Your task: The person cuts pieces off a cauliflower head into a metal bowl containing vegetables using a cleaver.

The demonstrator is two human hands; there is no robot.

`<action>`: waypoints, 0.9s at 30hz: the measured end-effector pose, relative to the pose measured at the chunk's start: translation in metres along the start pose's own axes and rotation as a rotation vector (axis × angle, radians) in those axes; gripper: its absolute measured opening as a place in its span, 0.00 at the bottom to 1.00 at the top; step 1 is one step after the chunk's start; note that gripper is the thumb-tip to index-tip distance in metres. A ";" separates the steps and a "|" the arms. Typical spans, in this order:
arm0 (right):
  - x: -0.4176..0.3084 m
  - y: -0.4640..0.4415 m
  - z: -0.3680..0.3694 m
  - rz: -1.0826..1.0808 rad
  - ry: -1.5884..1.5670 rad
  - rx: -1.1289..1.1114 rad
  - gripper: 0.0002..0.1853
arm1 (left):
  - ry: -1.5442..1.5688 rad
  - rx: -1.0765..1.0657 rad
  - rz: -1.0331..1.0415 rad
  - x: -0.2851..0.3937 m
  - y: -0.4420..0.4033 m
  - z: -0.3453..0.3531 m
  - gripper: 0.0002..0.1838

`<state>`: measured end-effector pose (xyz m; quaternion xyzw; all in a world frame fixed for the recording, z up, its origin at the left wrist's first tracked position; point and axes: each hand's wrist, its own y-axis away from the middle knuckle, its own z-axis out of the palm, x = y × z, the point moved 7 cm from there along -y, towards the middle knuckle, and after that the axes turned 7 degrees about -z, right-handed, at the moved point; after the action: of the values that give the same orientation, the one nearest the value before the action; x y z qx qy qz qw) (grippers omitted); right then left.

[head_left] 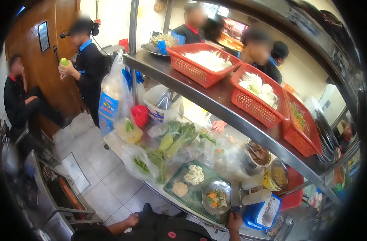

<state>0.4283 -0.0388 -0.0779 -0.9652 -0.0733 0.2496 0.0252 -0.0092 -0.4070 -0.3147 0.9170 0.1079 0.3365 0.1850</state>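
My left hand [131, 220] hangs beside my dark apron, off the table's front edge, its fingers curled with nothing visible in them. At the table edge my right hand [234, 221] closes round the handle end of what looks like a cleaver [235, 193], its grey blade lying along the tray's right side. The green tray [179, 201] holds a cauliflower head [194, 174], a pale round lump [180, 189] and a metal plate [208, 203] of chopped mixed vegetables [217, 198]. Plastic bags of leafy greens [173, 140] lie behind the tray.
Red baskets of cut vegetables [205, 64] stand on the overhead steel shelf [183, 86]. A white bucket [161, 104], metal pot [259, 154] and blue container [264, 215] share the table. A co-worker [85, 68] holds a green vegetable; another person sits by the door. Another's hand [219, 126] reaches in.
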 end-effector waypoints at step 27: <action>-0.013 -0.018 -0.039 -0.186 0.105 -0.014 0.17 | 0.275 -0.125 -0.053 0.013 -0.012 0.005 0.25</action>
<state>0.4339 -0.0234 -0.0359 -0.9662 -0.1630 0.1946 0.0456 0.0032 -0.3936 -0.3159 0.8459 0.1354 0.4598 0.2339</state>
